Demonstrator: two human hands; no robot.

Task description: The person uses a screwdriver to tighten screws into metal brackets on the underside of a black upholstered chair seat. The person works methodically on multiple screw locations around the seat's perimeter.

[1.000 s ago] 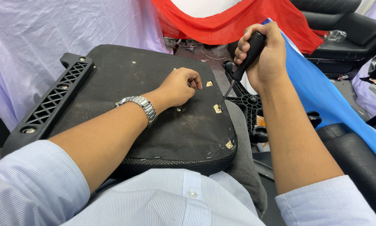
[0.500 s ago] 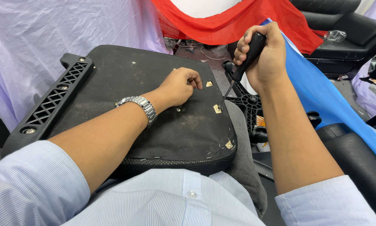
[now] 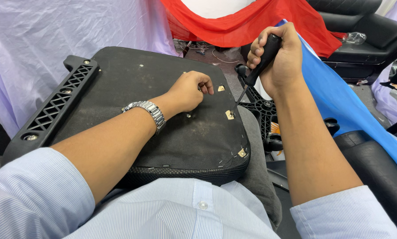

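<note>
L. forearm extended fwd, bare below a rolled pale striped sleeve, wrist straight. Left hand [image 3: 188, 91] lay knuckles-up, fingers curled under into a loose fist. R. forearm rose steeply, elbow low. Right hand [image 3: 279, 57] was raised, fingers wrapped in a tight fist, thumb side uppermost.

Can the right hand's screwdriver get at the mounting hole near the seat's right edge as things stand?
Probably yes. The right hand holds the screwdriver with its tip already at that mounting hole. The left hand rests on the seat underside further left, apart from it.
</note>
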